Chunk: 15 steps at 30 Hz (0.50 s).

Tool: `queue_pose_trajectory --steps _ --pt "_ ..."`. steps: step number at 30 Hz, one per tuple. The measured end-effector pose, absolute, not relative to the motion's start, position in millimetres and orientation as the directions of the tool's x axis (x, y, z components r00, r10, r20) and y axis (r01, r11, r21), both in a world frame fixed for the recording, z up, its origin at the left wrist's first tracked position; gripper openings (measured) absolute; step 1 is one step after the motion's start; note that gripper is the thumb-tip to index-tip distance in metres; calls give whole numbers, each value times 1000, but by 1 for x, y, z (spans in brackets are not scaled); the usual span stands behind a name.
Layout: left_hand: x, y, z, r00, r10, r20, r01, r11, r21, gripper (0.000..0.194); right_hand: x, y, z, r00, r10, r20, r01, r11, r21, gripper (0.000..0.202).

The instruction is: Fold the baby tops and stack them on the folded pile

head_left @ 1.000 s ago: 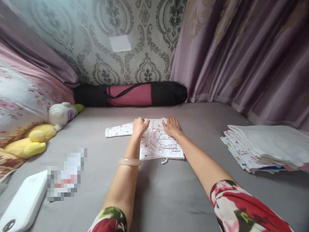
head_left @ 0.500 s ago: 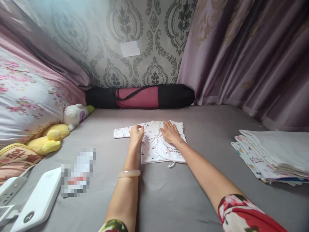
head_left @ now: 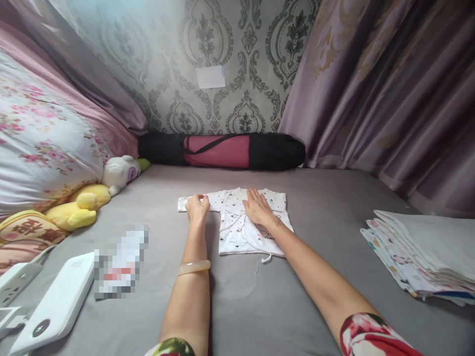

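A small white baby shirt point(head_left: 232, 232) with a scattered print and tie strings lies flat on the grey sheet in front of me. Its sleeve on the left stretches out sideways; no sleeve shows spread on the right. My left hand point(head_left: 198, 207) is closed on that sleeve near the cuff, fingers curled together. Flat on the upper right of the shirt's front rests my right hand point(head_left: 259, 206), its fingers stretched out. The forearm hides part of the shirt's right side. One white tie string point(head_left: 265, 258) trails below the hem.
A stack of folded cloths point(head_left: 423, 257) lies at the right. At the left are a white power bank point(head_left: 55, 301), a power strip point(head_left: 17, 282), a blurred-out item point(head_left: 122, 262) and plush toys point(head_left: 87, 202). A black and maroon long bag point(head_left: 218, 151) lies along the wall.
My left hand has slid left along the sleeve toward its cuff. My right hand stays flat on the shirt. The whole view has shifted slightly.
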<state>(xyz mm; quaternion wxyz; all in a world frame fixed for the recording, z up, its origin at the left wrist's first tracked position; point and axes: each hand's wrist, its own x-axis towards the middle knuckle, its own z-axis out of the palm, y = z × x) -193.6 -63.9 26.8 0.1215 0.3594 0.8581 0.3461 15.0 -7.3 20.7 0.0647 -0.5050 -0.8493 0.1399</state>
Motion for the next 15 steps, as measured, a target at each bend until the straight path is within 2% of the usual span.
queue_pose_trajectory --steps 5,9,12,15 --pt "-197 -67 23 -753 654 75 543 553 633 34 11 -13 9 -482 876 -22 839 453 -302 68" --pt "-201 -72 24 -849 519 100 462 637 618 34 8 -8 15 -473 879 -56 851 440 -286 68" --pt "-204 -76 25 -897 436 70 384 691 612 42 -2 -6 25 -449 889 -93 871 411 -270 67" --pt "-207 -76 25 -911 410 40 348 715 607 49 -13 -7 27 -445 894 -39 862 416 -290 67"
